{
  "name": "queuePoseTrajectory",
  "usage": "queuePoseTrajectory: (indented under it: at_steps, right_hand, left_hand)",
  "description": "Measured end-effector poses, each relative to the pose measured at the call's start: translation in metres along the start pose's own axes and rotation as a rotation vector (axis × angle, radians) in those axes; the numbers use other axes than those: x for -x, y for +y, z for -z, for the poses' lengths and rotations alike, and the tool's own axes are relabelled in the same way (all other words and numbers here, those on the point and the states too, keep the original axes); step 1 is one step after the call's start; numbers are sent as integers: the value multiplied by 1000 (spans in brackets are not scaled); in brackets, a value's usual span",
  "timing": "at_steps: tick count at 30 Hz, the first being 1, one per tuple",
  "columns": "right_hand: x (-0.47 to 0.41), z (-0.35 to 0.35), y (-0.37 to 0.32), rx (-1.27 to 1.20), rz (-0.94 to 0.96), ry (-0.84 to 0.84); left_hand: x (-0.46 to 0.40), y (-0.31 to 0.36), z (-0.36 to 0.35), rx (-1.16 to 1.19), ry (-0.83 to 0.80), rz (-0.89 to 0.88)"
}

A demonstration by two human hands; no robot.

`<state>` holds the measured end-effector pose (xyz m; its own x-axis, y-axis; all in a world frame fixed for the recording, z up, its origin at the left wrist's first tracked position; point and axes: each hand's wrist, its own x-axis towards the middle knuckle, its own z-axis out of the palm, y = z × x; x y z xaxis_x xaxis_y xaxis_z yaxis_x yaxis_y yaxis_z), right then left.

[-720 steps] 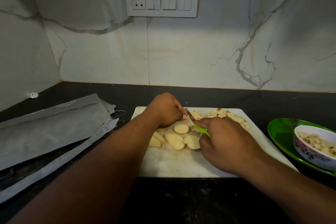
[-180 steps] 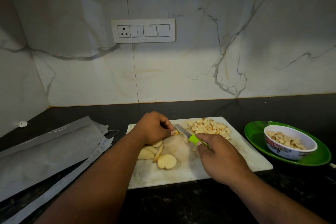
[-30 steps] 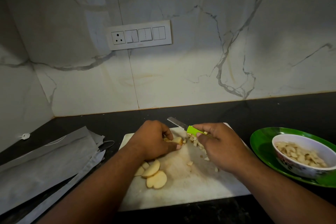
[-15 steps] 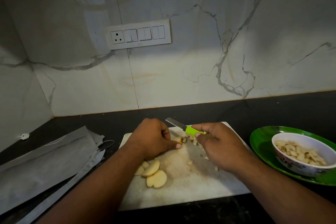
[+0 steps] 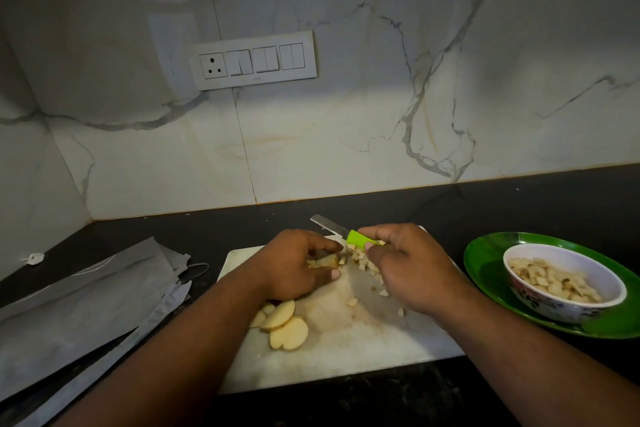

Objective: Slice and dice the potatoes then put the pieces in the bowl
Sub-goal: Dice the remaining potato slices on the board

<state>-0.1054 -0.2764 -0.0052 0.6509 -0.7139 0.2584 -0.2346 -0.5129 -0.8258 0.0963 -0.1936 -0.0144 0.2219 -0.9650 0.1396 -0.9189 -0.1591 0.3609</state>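
Your left hand (image 5: 294,269) pinching a potato piece (image 5: 323,261), right hand (image 5: 412,265) gripping the knife (image 5: 346,232), slices (image 5: 285,324) near your wrist, bowl (image 5: 568,302) on green plate (image 5: 485,263) to the right, grey bags (image 5: 86,298) left.

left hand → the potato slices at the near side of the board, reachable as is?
Probably yes. The potato slices lie just below the left hand on the cutting board, with nothing between them. But that hand already holds a potato piece, so it would need to let go first.
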Motion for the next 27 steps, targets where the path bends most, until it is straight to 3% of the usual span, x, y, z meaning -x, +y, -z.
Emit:
queuePoseTrajectory:
  at_steps: [13,15,17,22,27]
  right_hand:
    - [7,3,-9,-5,-8,-37]
    - [7,3,-9,1,-2,-43]
    - [6,4,-9,3,1,-49]
    - [6,4,-7,-24,-7,-53]
    - [7,4,-9,-2,-13,-50]
  left_hand:
    - [1,6,2,-10,102,134]
    - [6,-2,10,118,118,138]
    - [14,-14,21,259,91,158]
    - [22,-36,35,237,-79,159]
    - [21,-32,33,308,-96,146]
